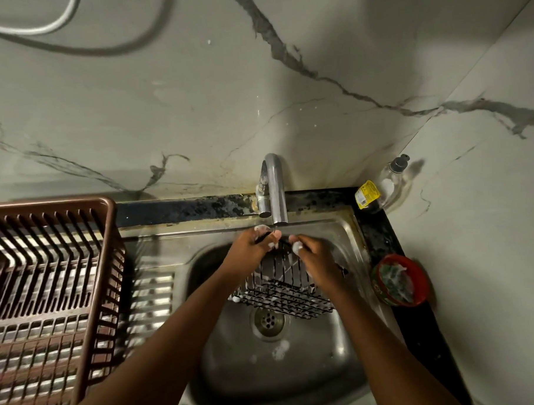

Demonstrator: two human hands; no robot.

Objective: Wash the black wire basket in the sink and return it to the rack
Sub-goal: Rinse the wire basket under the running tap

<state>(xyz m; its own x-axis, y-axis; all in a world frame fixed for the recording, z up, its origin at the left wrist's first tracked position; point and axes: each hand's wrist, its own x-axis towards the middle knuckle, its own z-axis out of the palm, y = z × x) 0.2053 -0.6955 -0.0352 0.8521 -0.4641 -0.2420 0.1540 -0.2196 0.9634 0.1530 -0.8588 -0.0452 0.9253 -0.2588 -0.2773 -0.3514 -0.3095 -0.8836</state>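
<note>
Suds cling to both hands over the round stainless steel sink, where the black wire basket hangs tilted above the drain, right beneath the curved chrome tap. The left hand grips the basket's far rim, fingers curled round the wire; the right hand holds the same rim just beside it, foam on its fingertips. To the left the brown plastic dish rack sits on the ribbed drainboard. On the dark counter at the right stands a red round tub with soapy contents, and a clear pump bottle stands in the corner.
</note>
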